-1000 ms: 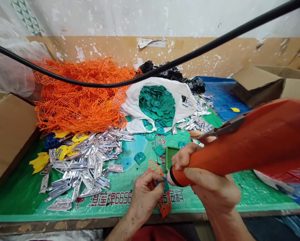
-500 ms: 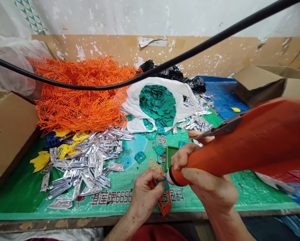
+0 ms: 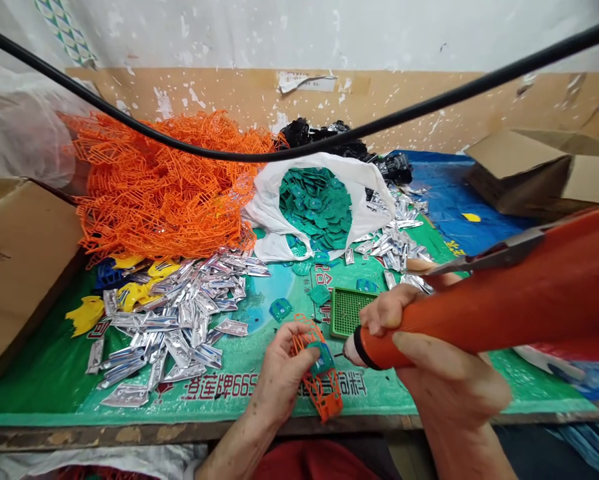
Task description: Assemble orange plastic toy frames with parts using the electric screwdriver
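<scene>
My left hand (image 3: 279, 377) grips an orange plastic lattice frame (image 3: 325, 400) low on the mat, with a teal plastic piece (image 3: 322, 358) seated against it. My right hand (image 3: 429, 360) is wrapped around a thick orange-sleeved handheld tool (image 3: 504, 313), possibly an electric screwdriver. Its black-collared tip sits just right of the teal piece, and I cannot tell whether they touch. A metal strip runs along the tool's upper side. A small green mesh tray (image 3: 348, 312) lies just beyond my right hand.
A large heap of orange lattice frames (image 3: 164, 187) and a white bag of teal pieces (image 3: 274, 247) stand at the back. Silver foil-like pieces (image 3: 179, 327) are scattered on the green mat (image 3: 529, 393). Cardboard boxes (image 3: 24, 267) flank it. A black cable (image 3: 279, 157) crosses overhead.
My left hand has turned the lattice frame, bringing the teal piece into fuller view. The tool's tip has shifted slightly right, and the whole view has tilted a little.
</scene>
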Available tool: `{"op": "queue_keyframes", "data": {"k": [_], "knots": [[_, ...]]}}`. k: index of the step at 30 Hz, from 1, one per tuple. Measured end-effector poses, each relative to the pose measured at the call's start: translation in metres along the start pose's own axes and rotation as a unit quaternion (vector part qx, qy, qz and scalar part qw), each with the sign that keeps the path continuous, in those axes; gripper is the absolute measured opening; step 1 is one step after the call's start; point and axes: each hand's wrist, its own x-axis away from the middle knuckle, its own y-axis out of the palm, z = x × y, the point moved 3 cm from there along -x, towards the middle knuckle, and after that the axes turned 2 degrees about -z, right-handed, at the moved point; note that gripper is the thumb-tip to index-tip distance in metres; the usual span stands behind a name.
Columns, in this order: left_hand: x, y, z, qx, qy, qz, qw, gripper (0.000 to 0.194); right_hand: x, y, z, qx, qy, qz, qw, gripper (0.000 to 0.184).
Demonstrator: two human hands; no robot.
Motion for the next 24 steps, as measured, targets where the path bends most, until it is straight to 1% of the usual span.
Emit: {"op": "queue_keyframes", "data": {"k": [2, 4, 9, 17, 20, 24], "knots": [[0.0004, 0.0002, -0.0004, 0.054, -0.037, -0.008, 0.998, 0.037, 0.0032, -0.0013, 0.0031, 0.0, 0.0, 0.005, 1.0, 0.047], [0.0011, 0.0006, 0.0002, 0.081, -0.061, -0.02, 0.995, 0.042, 0.0049, -0.0009, 0.0047, 0.0, -0.003, 0.007, 1.0, 0.046], [0.0026, 0.001, 0.0025, 0.102, -0.061, -0.03, 0.992, 0.05, 0.0042, 0.0017, 0.0039, 0.01, -0.002, 0.02, 1.0, 0.049], [0.0025, 0.0015, 0.003, 0.126, -0.071, -0.013, 0.989, 0.083, 0.0032, 0.0003, 0.0068, 0.002, 0.004, 0.002, 1.0, 0.048], [0.0016, 0.0001, 0.0018, 0.133, -0.07, -0.013, 0.989, 0.084, 0.0033, 0.0006, 0.0071, -0.003, 0.007, -0.006, 1.0, 0.05], [0.0001, -0.0007, -0.001, 0.132, -0.067, -0.029, 0.989, 0.076, 0.0032, 0.0028, 0.0054, -0.011, 0.004, -0.007, 1.0, 0.052]]}}
